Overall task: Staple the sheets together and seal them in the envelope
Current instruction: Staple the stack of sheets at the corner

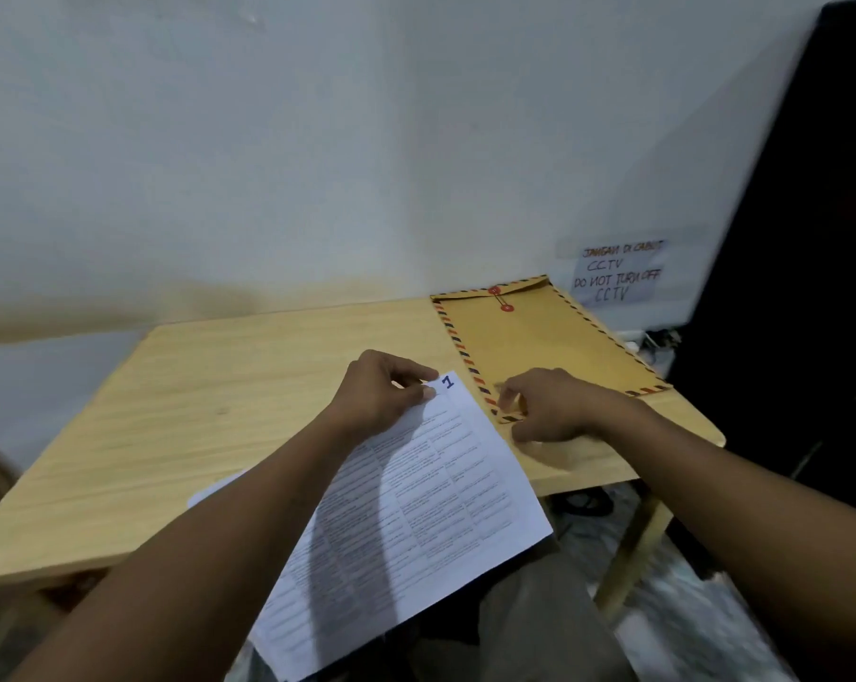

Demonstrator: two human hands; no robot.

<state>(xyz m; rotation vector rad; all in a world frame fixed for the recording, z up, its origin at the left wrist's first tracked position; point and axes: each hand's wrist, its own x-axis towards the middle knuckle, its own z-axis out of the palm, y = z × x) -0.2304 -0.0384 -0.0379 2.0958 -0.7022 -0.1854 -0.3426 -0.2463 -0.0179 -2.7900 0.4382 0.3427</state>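
The printed text on the sheets (416, 489) is too small to read. The right hand (549, 411) covers the envelope's (549, 347) near corner; its fingertips are hidden. The wall note (615, 273) is blurred.

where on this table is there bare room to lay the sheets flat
The left half of the table is bare wood, from the left hand out to the left edge and back to the wall. The right side is crowded: the envelope fills it, with the right hand at its near corner.

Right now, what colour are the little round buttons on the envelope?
Red, both buttons on the brown envelope; the head view shows them.
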